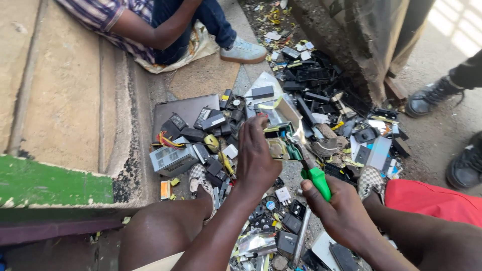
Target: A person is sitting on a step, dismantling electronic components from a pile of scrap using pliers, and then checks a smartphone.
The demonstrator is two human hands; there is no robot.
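left hand (256, 155) clamps a small circuit board (279, 146) steady; right hand (341, 211) grips a green-handled screwdriver (316, 179), tip prying it above the scrap pile (321, 100).

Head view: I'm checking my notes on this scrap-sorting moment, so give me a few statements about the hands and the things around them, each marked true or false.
1. The right hand grips a green-handled screwdriver. True.
2. The left hand holds a red plastic cup. False: it holds a green circuit board with metal parts.
3. The screwdriver's tip meets the board. True.
4. A grey metal box with red and yellow wires lies left of the left hand. True.
5. The ground beneath the hands is swept bare. False: a pile of dark electronic scrap parts covers it.
6. Nobody else is in view. False: a seated person in a striped shirt is at the top.
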